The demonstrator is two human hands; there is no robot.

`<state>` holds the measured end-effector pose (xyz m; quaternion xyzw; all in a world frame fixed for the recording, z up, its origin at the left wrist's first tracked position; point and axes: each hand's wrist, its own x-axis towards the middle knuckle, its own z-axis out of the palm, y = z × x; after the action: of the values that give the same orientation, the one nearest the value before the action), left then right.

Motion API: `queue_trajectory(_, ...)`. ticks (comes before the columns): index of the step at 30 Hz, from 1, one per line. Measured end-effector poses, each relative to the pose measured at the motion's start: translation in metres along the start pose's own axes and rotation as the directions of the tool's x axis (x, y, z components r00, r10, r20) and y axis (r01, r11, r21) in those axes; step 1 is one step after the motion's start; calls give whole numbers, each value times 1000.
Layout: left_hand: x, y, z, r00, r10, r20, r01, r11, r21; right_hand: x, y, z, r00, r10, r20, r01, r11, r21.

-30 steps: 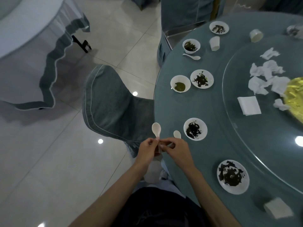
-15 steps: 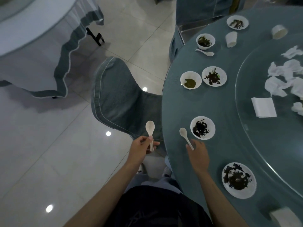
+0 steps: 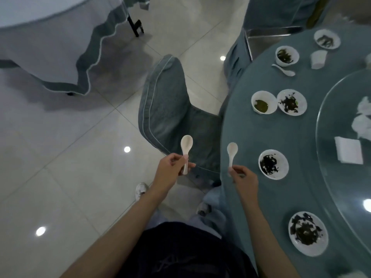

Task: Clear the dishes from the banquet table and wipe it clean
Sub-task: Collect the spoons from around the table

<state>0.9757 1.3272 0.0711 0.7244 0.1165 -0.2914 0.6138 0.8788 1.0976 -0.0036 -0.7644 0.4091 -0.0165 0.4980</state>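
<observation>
Left hand: fingers clamped on the left soup spoon at its handle, off the table.
Right hand: fingertips pinch the right soup spoon by its handle end, over the banquet table edge.
Handling: probably ceramic, so light, stiff, slick and chippable; the handles suit.
Beyond: dirty saucer uncleared.

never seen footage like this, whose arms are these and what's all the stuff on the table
No machine here: a person wears a camera on the head, looking down at their own bare arms. The left hand grips a white spoon clear of the table; the right hand pinches a second spoon at the edge of the round table. On its cloth stand small white dishes with dark leftovers, like the plate by that hand, and a third spoon. A glass turntable carries tissues and a folded napkin.
</observation>
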Motion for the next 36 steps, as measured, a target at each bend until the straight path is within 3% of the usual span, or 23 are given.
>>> queue_trajectory(4, 24, 25, -54, 997, 52, 48, -49, 997, -55, -19, -86, 47, 992, -121, 47, 111, 978, 176)
queue_trajectory(9, 55, 57, -146, 990, 111, 84, -107, 993, -49, -48, -178, 123, 970, -223, 94, 199, 956, 214)
queue_trajectory(17, 91, 84, -249, 994, 108, 33, -101, 982, -158, -62, -271, 235, 914, -267, 305, 223, 960, 171)
queue_trajectory(27, 196, 146, -281, 998, 68, 17, -65, 989, -133, 19, -344, 313, 916, -267, 299, 209, 955, 213)
queue_trajectory(31, 261, 187, -282, 995, 58, 82, -50, 994, -99, 75, -375, 335, 908, -305, 288, 240, 941, 240)
queue_trajectory(36, 334, 247, -265, 972, 47, 231, -51, 999, 9, 137, -414, 339, 946, -297, 132, 252, 927, 278)
